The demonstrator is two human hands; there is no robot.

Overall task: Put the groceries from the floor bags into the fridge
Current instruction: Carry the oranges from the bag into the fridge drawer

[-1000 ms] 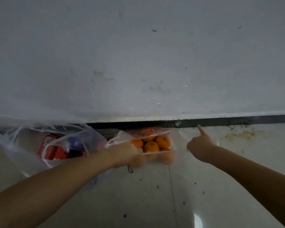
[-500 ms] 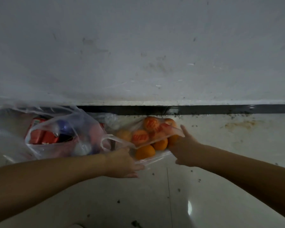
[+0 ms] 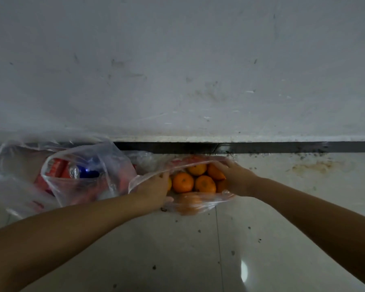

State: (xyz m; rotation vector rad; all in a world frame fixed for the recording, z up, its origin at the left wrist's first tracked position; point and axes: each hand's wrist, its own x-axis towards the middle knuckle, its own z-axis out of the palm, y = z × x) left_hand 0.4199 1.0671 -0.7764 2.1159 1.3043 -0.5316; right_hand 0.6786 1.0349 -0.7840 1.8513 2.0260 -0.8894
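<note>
A clear plastic bag of oranges (image 3: 195,204) lies on the tiled floor against the wall, its mouth pulled wide so several oranges (image 3: 183,182) show. My left hand (image 3: 154,190) grips the bag's left edge. My right hand (image 3: 233,178) grips the bag's right edge, its fingers against an orange. To the left stands a second clear bag (image 3: 82,173) holding red packages and a blue-and-silver can. The fridge is out of view.
A scuffed white wall (image 3: 177,70) with a black skirting strip (image 3: 240,147) rises right behind the bags. Pale floor tiles (image 3: 198,249) spread toward me, with a stain (image 3: 314,167) at the right near the wall.
My left hand has moved up from under the bag to its left edge. My right hand has closed on the right edge, and the bag's mouth now gapes wide over the oranges.
</note>
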